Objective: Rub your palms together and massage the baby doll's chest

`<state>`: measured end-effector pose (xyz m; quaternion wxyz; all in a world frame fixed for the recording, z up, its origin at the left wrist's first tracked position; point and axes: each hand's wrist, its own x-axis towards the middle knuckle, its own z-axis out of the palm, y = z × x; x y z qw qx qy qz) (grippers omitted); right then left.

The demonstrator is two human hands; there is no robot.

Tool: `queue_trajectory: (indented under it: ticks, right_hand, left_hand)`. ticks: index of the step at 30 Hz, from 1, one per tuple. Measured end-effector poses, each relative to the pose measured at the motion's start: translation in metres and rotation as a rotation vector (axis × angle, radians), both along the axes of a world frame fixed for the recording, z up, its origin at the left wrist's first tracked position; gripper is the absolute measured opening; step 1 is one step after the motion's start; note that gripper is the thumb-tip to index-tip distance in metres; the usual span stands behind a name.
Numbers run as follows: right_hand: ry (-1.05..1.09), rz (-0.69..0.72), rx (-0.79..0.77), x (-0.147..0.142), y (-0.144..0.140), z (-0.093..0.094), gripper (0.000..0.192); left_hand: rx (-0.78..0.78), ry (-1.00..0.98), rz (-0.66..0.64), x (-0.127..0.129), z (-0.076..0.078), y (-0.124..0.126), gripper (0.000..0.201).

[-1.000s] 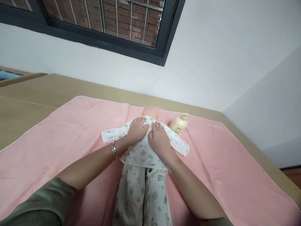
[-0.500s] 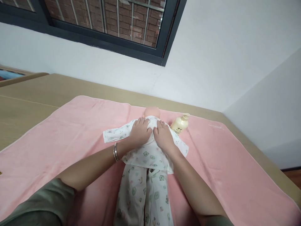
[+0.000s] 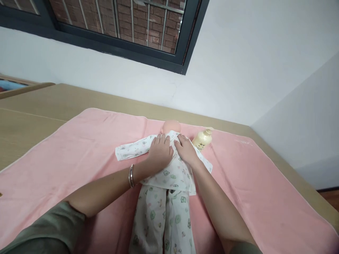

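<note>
Scanning left to right: wooden worktop (image 3: 31,120) carries a pink towel (image 3: 79,148), with a baby doll (image 3: 171,126) lying on it, head toward the wall and legs toward the camera. Doll wears a white animal-print top (image 3: 172,174) and matching trousers (image 3: 162,218). Its left-side sleeve (image 3: 131,151) lies flat and stretched out on the towel.

Left hand (image 3: 159,152), silver bangle (image 3: 130,175) on the wrist, rests palm-down on the doll's chest, fingers spread and flat, gripping nothing. Right hand (image 3: 186,150) sits just beside it, also flat on the top near the collar, fingers extended and pressing fabric; not closed around anything. The two hands nearly touch at the centre line of the top.

Cream pump bottle (image 3: 202,139) stands just right of the doll's shoulder, near the right hand. Behind everything is a white wall with a dark-framed window (image 3: 119,31).

Judgement on the step: looks like smoothing or closing the front of the top over the chest. To do it well, keep palms flat and work from the centre line outward. Hold one side still while the other moves so the fabric doesn't bunch. Keep the right elbow clear of the bottle; it looks easy to tip over.
</note>
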<state>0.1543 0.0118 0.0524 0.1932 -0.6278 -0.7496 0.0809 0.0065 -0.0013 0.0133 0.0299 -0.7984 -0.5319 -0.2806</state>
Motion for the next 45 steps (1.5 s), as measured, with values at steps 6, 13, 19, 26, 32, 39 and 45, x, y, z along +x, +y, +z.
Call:
queue_trajectory:
  ticks: [6, 13, 19, 26, 32, 39, 45]
  right_hand:
    - [-0.149, -0.086, 0.008, -0.02, -0.02, -0.002, 0.051]
    - [-0.238, -0.072, 0.014, -0.034, -0.038, 0.005, 0.051]
    - [-0.078, -0.048, -0.006, -0.015, -0.014, -0.006, 0.055]
    - [-0.011, -0.061, 0.058, -0.013, -0.009, -0.018, 0.056]
    - [-0.001, -0.055, 0.065, -0.013, -0.01, -0.018, 0.056]
    - [0.007, -0.063, 0.061, -0.013, -0.01, -0.018, 0.056]
    - [0.0, -0.064, 0.062, -0.015, -0.012, -0.017, 0.055]
  left_hand:
    - [-0.113, -0.087, -0.009, -0.011, 0.006, 0.024, 0.041]
    - [-0.175, -0.116, -0.02, -0.016, 0.008, 0.034, 0.042]
    - [-0.139, -0.117, 0.0, -0.013, 0.008, 0.029, 0.039]
    - [-0.116, -0.124, 0.006, -0.012, 0.008, 0.027, 0.037]
    - [-0.098, -0.133, 0.004, -0.011, 0.006, 0.027, 0.039]
    - [-0.085, -0.139, 0.006, -0.011, 0.005, 0.026, 0.039]
    - [-0.086, -0.135, 0.001, -0.012, 0.007, 0.026, 0.038]
